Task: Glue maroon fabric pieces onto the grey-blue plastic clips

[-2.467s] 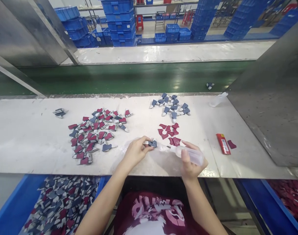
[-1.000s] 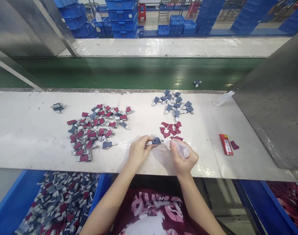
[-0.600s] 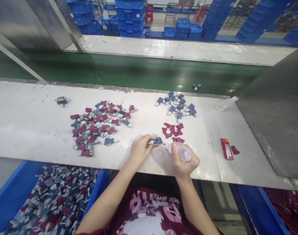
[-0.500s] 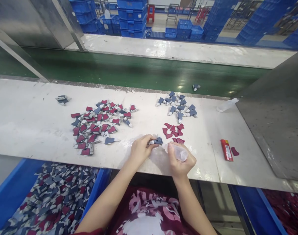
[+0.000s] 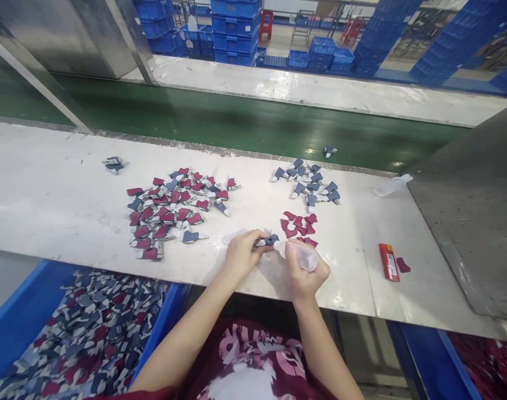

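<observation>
Near the front edge of the white table, my left hand (image 5: 242, 254) pinches a blue-grey part (image 5: 272, 240) with a pale end. My right hand (image 5: 307, 272) is wrapped round a translucent squeeze bottle (image 5: 307, 258), its nozzle at the blue-grey part. Just beyond the bottle lie several loose dark red pieces (image 5: 298, 221). Farther back is a group of blue-grey parts (image 5: 316, 178) without red pieces on them. A large pile of parts with red faces (image 5: 164, 215) spreads out to the left of my hands.
A red lighter (image 5: 389, 262) and a second clear bottle (image 5: 392, 185) lie at the right. Behind the table runs a green belt (image 5: 220, 125) with one part on it. Blue bins (image 5: 26, 294) of parts stand below the table. Metal panels rise at both sides.
The bottle's nozzle has come closer to the blue-grey part and now meets it. The camera view has shifted slightly. Both hands keep their hold.
</observation>
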A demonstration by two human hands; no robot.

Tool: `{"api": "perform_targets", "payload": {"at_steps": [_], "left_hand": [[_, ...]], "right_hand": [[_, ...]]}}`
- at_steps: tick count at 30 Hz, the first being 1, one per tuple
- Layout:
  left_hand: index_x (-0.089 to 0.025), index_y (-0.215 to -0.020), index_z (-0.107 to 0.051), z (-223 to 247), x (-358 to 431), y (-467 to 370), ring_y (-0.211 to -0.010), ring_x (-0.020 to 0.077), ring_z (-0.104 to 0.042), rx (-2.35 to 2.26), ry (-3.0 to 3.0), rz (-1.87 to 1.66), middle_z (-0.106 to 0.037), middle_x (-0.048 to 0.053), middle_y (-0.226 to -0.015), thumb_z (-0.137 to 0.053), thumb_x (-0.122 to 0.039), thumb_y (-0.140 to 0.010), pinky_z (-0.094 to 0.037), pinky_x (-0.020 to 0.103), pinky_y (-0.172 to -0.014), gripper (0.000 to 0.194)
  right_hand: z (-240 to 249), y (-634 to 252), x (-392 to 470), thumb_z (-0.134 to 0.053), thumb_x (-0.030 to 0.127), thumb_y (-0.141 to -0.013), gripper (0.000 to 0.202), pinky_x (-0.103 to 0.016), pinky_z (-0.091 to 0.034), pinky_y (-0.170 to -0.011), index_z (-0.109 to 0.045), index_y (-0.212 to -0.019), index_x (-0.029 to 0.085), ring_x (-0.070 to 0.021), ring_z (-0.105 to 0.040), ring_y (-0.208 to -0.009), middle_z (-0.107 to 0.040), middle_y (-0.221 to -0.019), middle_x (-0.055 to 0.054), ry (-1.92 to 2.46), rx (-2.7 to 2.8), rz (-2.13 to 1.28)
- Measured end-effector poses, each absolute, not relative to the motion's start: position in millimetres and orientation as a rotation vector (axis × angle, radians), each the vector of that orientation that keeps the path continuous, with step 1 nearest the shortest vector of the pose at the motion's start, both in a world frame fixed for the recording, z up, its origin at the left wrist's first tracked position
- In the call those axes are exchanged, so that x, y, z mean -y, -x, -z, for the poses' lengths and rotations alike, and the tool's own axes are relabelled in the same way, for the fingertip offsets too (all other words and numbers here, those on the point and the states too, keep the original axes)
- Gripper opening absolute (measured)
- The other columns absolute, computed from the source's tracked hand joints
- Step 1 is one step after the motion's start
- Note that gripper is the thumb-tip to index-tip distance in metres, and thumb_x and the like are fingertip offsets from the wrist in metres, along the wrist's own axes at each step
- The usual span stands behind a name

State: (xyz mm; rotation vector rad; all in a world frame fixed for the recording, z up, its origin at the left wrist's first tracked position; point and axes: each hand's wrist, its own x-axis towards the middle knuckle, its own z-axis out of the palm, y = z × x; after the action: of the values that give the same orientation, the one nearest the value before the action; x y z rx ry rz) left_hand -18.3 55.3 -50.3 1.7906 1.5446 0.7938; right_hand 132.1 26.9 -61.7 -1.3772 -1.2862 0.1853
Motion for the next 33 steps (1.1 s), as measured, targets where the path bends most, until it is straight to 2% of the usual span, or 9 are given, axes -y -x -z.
{"api": "perform_targets", "payload": {"at_steps": [14, 19, 24, 26, 29, 31, 33], "left_hand": [[-0.022, -0.1, -0.074, 55.0, -56.2, 18.7, -0.062, 0.0144, -0.059, -1.536, -1.803, -0.806, -0.066, -0.002, -0.068, -0.077, -0.032, -0.081, -0.044, 0.024, -0.064, 0.022], [-0.022, -0.103, -0.074, 53.4, -56.3, 19.2, -0.062, 0.0139, -0.058, -1.537, -1.819, -0.803, -0.067, -0.002, -0.072, -0.077, -0.028, -0.081, -0.044, 0.024, -0.064, 0.023], [-0.021, -0.102, -0.072, 39.7, -58.0, 24.4, -0.065, 0.0141, -0.06, -1.483, -1.939, -0.62, -0.069, 0.002, -0.091, -0.074, -0.028, -0.083, -0.048, 0.027, -0.068, 0.02], [-0.021, -0.104, -0.07, 28.5, -63.6, 27.7, -0.076, 0.0178, -0.065, -1.471, -2.018, -0.51, -0.069, 0.004, -0.102, -0.072, -0.027, -0.085, -0.05, 0.03, -0.074, 0.021], [-0.021, -0.108, -0.068, 2.0, -82.6, 30.1, -0.103, 0.0265, -0.065, -1.348, -2.18, -0.405, -0.07, 0.008, -0.11, -0.072, -0.028, -0.084, -0.051, 0.037, -0.087, 0.026], [-0.021, -0.109, -0.068, -20.5, -103.7, 27.4, -0.11, 0.027, -0.062, -1.276, -2.25, -0.496, -0.07, 0.008, -0.113, -0.065, -0.029, -0.089, -0.051, 0.039, -0.091, 0.022], [-0.021, -0.105, -0.068, -41.4, -132.2, 20.1, -0.109, 0.0245, -0.062, -1.283, -2.287, -0.706, -0.07, 0.007, -0.113, -0.054, -0.025, -0.093, -0.051, 0.037, -0.09, 0.019]], "right_hand": [[63.8, -130.6, -29.0, -0.072, 0.033, -0.084, 0.017, -0.034, -0.059, -0.067, -0.075, -0.087, 0.017, -0.0224, -0.072, -0.073, -0.076, -0.083, -0.008, 1.386, 1.2, -0.238], [61.2, -133.2, -26.6, -0.073, 0.038, -0.082, 0.024, -0.037, -0.06, -0.071, -0.074, -0.087, 0.015, -0.024, -0.073, -0.077, -0.075, -0.084, -0.009, 1.403, 1.032, -0.321], [51.8, -164.0, -30.0, -0.074, 0.044, -0.08, 0.039, -0.035, -0.061, -0.057, -0.066, -0.1, 0.011, -0.0218, -0.072, -0.062, -0.071, -0.08, -0.007, 1.378, 0.694, -0.471], [49.6, -185.3, -34.2, -0.078, 0.043, -0.076, 0.041, -0.038, -0.063, -0.064, -0.06, -0.1, 0.015, -0.023, -0.074, -0.069, -0.068, -0.082, -0.003, 1.356, 0.598, -0.441], [50.8, -218.6, -40.3, -0.086, 0.038, -0.065, 0.048, -0.042, -0.06, -0.084, -0.054, -0.096, 0.02, -0.0234, -0.073, -0.09, -0.066, -0.089, -0.001, 1.377, 0.541, -0.338], [54.1, -236.7, -43.1, -0.089, 0.034, -0.059, 0.055, -0.046, -0.054, -0.095, -0.052, -0.098, 0.021, -0.0243, -0.07, -0.102, -0.067, -0.098, -0.002, 1.402, 0.561, -0.282], [58.5, -249.1, -44.9, -0.089, 0.032, -0.059, 0.06, -0.05, -0.049, -0.102, -0.051, -0.104, 0.021, -0.0258, -0.067, -0.11, -0.067, -0.105, -0.005, 1.42, 0.613, -0.259]]}}
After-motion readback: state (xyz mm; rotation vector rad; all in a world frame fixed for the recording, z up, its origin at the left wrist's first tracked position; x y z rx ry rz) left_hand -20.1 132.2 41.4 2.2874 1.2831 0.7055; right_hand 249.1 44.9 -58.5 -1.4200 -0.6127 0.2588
